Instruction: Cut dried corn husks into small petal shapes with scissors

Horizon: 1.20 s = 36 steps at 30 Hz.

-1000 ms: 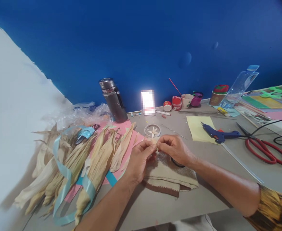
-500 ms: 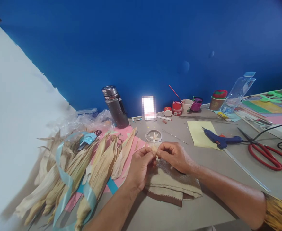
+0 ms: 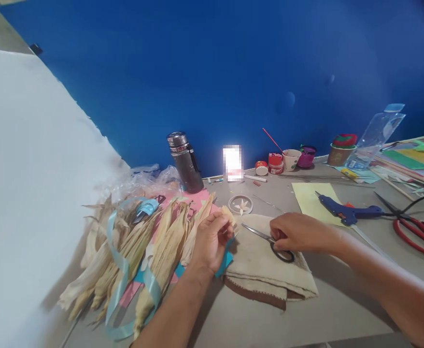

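Note:
My left hand (image 3: 211, 240) is closed, pinching a small pale piece of corn husk (image 3: 228, 213) between thumb and fingers. My right hand (image 3: 298, 233) grips the handle end of small scissors (image 3: 258, 233) with black loops. Their blades point left toward my left hand, above a folded beige cloth (image 3: 262, 270). Just beyond the cloth, a star-shaped husk flower (image 3: 241, 207) lies inside a pale ring (image 3: 251, 209). Dried corn husks (image 3: 168, 241) lie in a pile to the left of my left hand.
A dark thermos (image 3: 186, 166) stands behind the husks, with a light blue ribbon (image 3: 116, 246) looped over them. On the right lie a blue glue gun (image 3: 349, 209), yellow paper (image 3: 306, 198) and large red-handled scissors (image 3: 415, 237). Paint pots (image 3: 275, 164) and a leaning plastic bottle (image 3: 374, 137) line the wall.
My right hand has left the husk piece and moved right, onto the small scissors. The husk piece stays in my left hand. The view has shifted slightly left.

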Motion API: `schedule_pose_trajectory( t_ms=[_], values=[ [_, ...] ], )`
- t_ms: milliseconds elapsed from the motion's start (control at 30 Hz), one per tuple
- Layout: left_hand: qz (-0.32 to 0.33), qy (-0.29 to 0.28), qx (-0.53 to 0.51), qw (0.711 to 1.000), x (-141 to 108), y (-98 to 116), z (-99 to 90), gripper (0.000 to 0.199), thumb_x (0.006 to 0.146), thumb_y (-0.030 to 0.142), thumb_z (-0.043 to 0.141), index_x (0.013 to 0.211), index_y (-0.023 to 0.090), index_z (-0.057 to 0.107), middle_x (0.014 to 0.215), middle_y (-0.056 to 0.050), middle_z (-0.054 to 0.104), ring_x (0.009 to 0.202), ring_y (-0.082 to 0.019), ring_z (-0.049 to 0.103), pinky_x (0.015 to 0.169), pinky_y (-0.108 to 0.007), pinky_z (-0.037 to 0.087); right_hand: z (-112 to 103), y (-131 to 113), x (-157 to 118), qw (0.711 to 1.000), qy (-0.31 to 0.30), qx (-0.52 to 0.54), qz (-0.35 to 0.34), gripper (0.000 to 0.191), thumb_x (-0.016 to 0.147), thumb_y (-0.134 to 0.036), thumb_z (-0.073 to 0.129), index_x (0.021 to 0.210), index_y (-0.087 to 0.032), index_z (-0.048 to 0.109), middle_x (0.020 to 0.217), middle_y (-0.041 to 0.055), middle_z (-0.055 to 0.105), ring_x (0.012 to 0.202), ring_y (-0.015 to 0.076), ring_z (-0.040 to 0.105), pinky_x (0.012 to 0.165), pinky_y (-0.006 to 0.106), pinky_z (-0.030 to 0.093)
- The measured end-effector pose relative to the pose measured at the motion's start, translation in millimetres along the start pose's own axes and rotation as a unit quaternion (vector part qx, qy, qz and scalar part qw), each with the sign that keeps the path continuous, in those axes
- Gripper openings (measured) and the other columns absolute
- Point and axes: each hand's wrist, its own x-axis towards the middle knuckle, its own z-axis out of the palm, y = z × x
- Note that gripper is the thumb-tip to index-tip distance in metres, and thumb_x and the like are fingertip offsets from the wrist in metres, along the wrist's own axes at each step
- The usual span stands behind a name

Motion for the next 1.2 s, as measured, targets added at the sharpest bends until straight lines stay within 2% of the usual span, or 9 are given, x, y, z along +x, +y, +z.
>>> schedule_pose_trajectory(
  t_ms=[233, 400, 533, 600, 700, 867, 933, 1033, 1200],
  values=[
    [0.002, -0.008, -0.070, 0.998, -6.8, 10.5, 5.8, 0.022, 0.064, 0.020, 0.079, 0.065, 0.015, 0.058, 0.059, 0.002, 0.054, 0.058, -0.009, 0.049, 0.050, -0.019, 0.036, 9.8, -1.8, -18.9, 0.999, 0.019, -0.019, 0.040, 0.014, 0.073, -0.028, 0.062, 0.082, -0.019, 0.059, 0.085, 0.0049, 0.065, 0.073, 0.0191, 0.057, 0.056, 0.027, 0.027],
    [0.017, -0.019, -0.102, 0.995, -10.1, 15.4, 7.3, 0.026, 0.063, 0.021, 0.082, 0.065, 0.016, 0.057, 0.060, 0.003, 0.053, 0.060, -0.009, 0.051, 0.050, -0.019, 0.035, 17.1, -3.6, -26.5, 0.992, 0.027, -0.100, 0.067, 0.015, 0.079, -0.031, 0.058, 0.074, -0.018, 0.061, 0.079, 0.0080, 0.067, 0.070, 0.0221, 0.059, 0.056, 0.029, 0.021],
    [0.026, -0.002, -0.098, 0.995, -14.8, 20.8, 9.0, 0.024, 0.065, 0.024, 0.082, 0.066, 0.016, 0.060, 0.061, 0.002, 0.055, 0.059, -0.009, 0.051, 0.051, -0.019, 0.038, 10.3, -1.8, -32.6, 0.994, 0.059, 0.055, 0.073, 0.016, 0.080, -0.031, 0.058, 0.073, -0.017, 0.063, 0.069, 0.0042, 0.063, 0.062, 0.0164, 0.054, 0.055, 0.027, 0.026],
    [0.035, 0.005, -0.092, 0.995, -17.8, 28.6, 13.6, 0.023, 0.064, 0.024, 0.082, 0.068, 0.015, 0.061, 0.063, 0.002, 0.057, 0.060, -0.009, 0.053, 0.053, -0.020, 0.041, 3.3, -6.4, -31.9, 0.963, 0.050, 0.259, 0.060, 0.022, 0.080, -0.038, 0.062, 0.079, -0.016, 0.065, 0.071, 0.0030, 0.063, 0.057, 0.0124, 0.050, 0.053, 0.024, 0.031],
    [0.070, 0.017, -0.087, 0.994, -20.6, 47.0, 26.1, 0.023, 0.063, 0.024, 0.084, 0.074, 0.015, 0.065, 0.071, 0.000, 0.061, 0.067, -0.011, 0.058, 0.057, -0.021, 0.045, -4.3, -24.9, -18.5, 0.854, 0.027, 0.519, -0.017, 0.032, 0.073, -0.042, 0.074, 0.087, -0.013, 0.068, 0.086, 0.0065, 0.067, 0.056, 0.0075, 0.042, 0.048, 0.021, 0.030],
    [0.119, 0.019, -0.078, 0.990, -17.3, 70.9, 48.5, 0.023, 0.062, 0.024, 0.083, 0.076, 0.015, 0.067, 0.079, -0.002, 0.064, 0.078, -0.014, 0.063, 0.066, -0.025, 0.051, -0.8, -56.7, 22.6, 0.709, 0.029, 0.698, -0.098, 0.041, 0.061, -0.038, 0.087, 0.091, -0.015, 0.071, 0.077, 0.0009, 0.058, 0.054, 0.0043, 0.031, 0.046, 0.019, 0.019],
    [0.125, 0.011, -0.074, 0.989, -14.0, 69.9, 53.0, 0.023, 0.062, 0.025, 0.083, 0.076, 0.015, 0.067, 0.080, -0.002, 0.065, 0.079, -0.015, 0.063, 0.068, -0.026, 0.052, 3.6, -57.6, 31.8, 0.691, 0.039, 0.712, -0.119, 0.043, 0.060, -0.045, 0.087, 0.083, -0.013, 0.070, 0.070, -0.0006, 0.054, 0.055, 0.0051, 0.031, 0.046, 0.019, 0.018],
    [0.111, 0.014, -0.062, 0.992, -8.5, 58.4, 53.5, 0.024, 0.062, 0.027, 0.083, 0.075, 0.015, 0.067, 0.079, -0.003, 0.066, 0.078, -0.015, 0.064, 0.068, -0.026, 0.053, 11.7, -48.4, 31.8, 0.706, 0.029, 0.697, -0.121, 0.044, 0.064, -0.051, 0.084, 0.076, -0.011, 0.068, 0.063, 0.0005, 0.056, 0.052, 0.0054, 0.034, 0.045, 0.019, 0.016],
    [0.055, 0.043, -0.063, 0.996, 1.3, 33.9, 46.3, 0.025, 0.061, 0.027, 0.083, 0.074, 0.014, 0.066, 0.078, -0.004, 0.067, 0.077, -0.016, 0.065, 0.069, -0.027, 0.054, 28.1, -35.8, 22.5, 0.724, -0.015, 0.684, -0.084, 0.046, 0.071, -0.054, 0.078, 0.087, -0.012, 0.067, 0.072, 0.0043, 0.064, 0.046, 0.0047, 0.040, 0.043, 0.020, 0.018]
  ],
)
